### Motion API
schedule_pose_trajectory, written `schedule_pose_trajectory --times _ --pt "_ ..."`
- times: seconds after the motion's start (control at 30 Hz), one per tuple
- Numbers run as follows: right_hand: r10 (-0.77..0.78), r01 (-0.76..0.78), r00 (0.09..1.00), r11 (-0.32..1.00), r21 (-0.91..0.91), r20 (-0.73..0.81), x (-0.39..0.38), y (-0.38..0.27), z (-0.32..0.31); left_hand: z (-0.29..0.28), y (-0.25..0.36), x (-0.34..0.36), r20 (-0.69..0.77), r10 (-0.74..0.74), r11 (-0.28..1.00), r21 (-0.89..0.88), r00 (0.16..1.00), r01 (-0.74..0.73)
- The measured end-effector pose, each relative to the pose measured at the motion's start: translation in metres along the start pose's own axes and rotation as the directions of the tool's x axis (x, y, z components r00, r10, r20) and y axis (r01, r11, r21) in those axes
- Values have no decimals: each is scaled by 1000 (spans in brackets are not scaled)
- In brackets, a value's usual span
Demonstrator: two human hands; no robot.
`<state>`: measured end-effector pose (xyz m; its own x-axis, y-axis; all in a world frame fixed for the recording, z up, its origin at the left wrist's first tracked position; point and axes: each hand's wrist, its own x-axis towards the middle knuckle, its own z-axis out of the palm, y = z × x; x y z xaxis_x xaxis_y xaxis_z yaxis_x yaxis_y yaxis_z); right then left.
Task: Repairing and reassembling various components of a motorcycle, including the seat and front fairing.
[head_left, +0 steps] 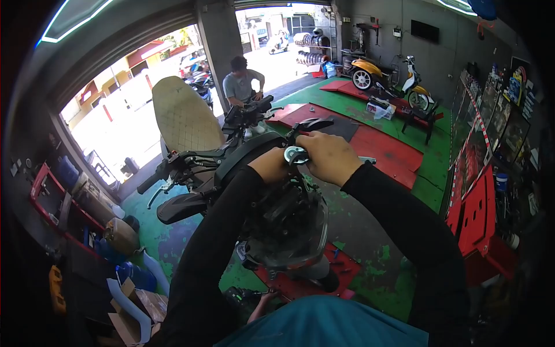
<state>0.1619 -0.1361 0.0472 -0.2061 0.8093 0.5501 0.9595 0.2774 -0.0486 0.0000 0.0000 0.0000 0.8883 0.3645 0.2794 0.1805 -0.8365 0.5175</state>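
Over the front of a dark scooter (pixel 254 151), my two hands meet at a small round silver-and-dark part (pixel 296 155). My right hand (pixel 330 156) has its fingers curled and closed at the part's right side. From the other side, my left hand (pixel 270 166) presses against it, its fingertips mostly hidden behind the part. The scooter's left handlebar grip (pixel 154 181) and lever stick out to the left, beside a dark mirror (pixel 182 208). Below my wrists is the scooter's clear, smoky front screen (pixel 295 240).
A beige quilted panel (pixel 186 115) stands up beyond the handlebar. Another person (pixel 243 87) is behind it. Low in front, another bare hand (pixel 267 302) shows beside teal cloth (pixel 329 324). Red lift ramps (pixel 381 151), a yellow scooter (pixel 370 68) and a red tool cabinet (pixel 480 220) are to the right.
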Motion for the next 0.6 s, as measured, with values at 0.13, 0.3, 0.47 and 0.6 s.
schedule_pose_trajectory --times 0.13,0.3,0.47,0.6 --pt "129 -128 987 992 -15 101 -1 -5 -7 -4 5 -1 -13 -17 990 141 1000 18" --pt "33 -31 998 999 -32 47 0 3 0 6 -5 4 -1 -49 970 239 999 48" --pt "-21 21 1000 1000 -10 -10 -5 -4 2 18 -20 -12 14 -54 910 412 998 44" --pt "-8 11 999 998 -65 45 -14 -2 -2 22 -3 -14 -62 -97 860 498 993 114"
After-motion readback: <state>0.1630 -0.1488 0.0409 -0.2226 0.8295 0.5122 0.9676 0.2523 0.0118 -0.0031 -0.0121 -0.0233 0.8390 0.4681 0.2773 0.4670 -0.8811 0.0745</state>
